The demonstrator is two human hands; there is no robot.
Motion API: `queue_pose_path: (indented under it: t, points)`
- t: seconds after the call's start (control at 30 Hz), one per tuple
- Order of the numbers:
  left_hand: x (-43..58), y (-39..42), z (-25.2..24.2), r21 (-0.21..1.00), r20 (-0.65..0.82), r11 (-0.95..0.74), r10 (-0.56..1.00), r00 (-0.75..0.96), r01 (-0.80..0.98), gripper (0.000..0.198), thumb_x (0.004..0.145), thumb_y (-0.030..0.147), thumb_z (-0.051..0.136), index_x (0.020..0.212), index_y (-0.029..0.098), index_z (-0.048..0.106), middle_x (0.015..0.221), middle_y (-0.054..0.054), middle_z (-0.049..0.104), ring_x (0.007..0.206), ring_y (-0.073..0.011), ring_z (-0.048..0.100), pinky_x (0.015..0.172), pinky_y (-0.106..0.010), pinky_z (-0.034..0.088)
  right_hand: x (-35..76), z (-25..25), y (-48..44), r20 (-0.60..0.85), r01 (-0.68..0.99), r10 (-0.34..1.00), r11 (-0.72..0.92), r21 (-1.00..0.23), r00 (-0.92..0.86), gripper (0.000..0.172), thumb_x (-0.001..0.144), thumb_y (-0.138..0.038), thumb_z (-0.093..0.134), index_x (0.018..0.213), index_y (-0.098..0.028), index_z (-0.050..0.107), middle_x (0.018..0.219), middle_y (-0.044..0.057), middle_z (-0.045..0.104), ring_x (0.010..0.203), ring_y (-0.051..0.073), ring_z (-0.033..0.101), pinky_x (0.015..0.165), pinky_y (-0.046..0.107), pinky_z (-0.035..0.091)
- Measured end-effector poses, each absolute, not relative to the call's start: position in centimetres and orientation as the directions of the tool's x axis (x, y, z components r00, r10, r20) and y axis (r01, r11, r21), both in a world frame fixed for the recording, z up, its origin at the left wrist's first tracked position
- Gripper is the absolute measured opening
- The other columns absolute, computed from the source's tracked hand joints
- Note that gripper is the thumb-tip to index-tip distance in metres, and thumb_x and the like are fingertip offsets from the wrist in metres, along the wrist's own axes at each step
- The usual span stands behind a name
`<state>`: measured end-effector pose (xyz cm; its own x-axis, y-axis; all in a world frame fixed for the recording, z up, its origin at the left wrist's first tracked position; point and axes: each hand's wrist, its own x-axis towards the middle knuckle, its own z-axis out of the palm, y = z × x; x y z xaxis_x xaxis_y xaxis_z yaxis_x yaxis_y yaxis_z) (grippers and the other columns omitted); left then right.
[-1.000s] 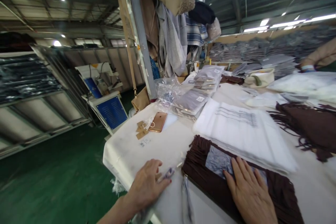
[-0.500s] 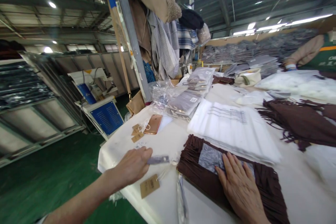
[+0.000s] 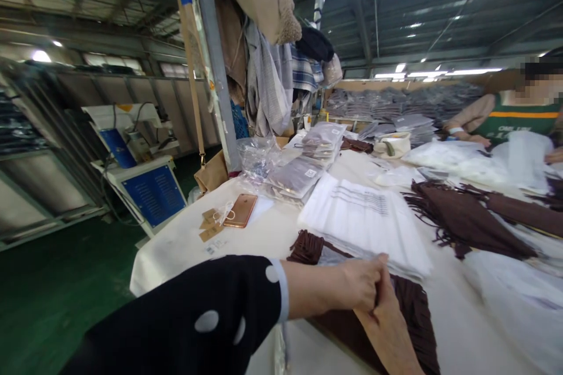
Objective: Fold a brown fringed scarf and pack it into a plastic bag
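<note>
My left hand (image 3: 363,284) reaches across from the left, fingers closed, and meets my right hand (image 3: 390,325) above a folded brown fringed scarf (image 3: 411,299). The fingers of both hands are pinched together at the scarf's middle; what they grip is hidden. Part of a grey patch of plastic (image 3: 332,256) shows on the scarf, left of the hands and behind the left wrist. Just beyond lies a folded white cloth (image 3: 352,211) with thin grey stripes, close to the scarf's far edge.
A phone (image 3: 240,211) and brown cardboard tags (image 3: 211,228) lie at the table's left side. Bagged grey items (image 3: 292,176) are stacked behind them. More brown scarves (image 3: 470,220) and white plastic bags (image 3: 523,287) lie right. A co-worker (image 3: 523,120) is across the table.
My left hand has moved right from the table's left side, where it held a narrow grey strip, to meet my right hand. My right hand has gone from flat to pinched. The view has turned right.
</note>
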<state>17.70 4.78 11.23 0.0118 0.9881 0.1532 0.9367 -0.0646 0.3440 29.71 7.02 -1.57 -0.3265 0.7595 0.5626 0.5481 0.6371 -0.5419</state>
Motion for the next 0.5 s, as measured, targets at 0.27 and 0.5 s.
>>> queue_pose_path:
  t: [0.27, 0.5]
  points:
    - [10.8, 4.7, 9.9, 0.332, 0.203, -0.394, 0.917, 0.343, 0.857, 0.056, 0.079, 0.026, 0.061, 0.131, 0.018, 0.040, 0.138, -0.014, 0.043, 0.130, -0.0273, 0.035, 0.107, -0.043, 0.029, 30.3, -0.6, 6.3, 0.504, 0.459, 0.815, 0.578, -0.674, -0.287, 0.070, 0.086, -0.044, 0.047, 0.144, -0.020, 0.016, 0.140, 0.014, 0.040, 0.127, 0.028, 0.041, 0.099, 0.047, 0.041]
    - [7.6, 1.3, 6.2, 0.265, 0.109, -0.413, 0.911, 0.399, 0.871, 0.032, 0.084, 0.020, 0.055, 0.116, 0.024, 0.055, 0.130, -0.007, 0.053, 0.129, -0.0285, 0.037, 0.107, -0.052, 0.029, 28.7, 2.2, 6.1, 0.732, 0.539, 0.379, 0.842, -0.020, -0.566, 0.052, 0.091, -0.029, 0.039, 0.141, -0.020, 0.029, 0.134, 0.011, 0.050, 0.127, 0.026, 0.041, 0.109, 0.048, 0.021]
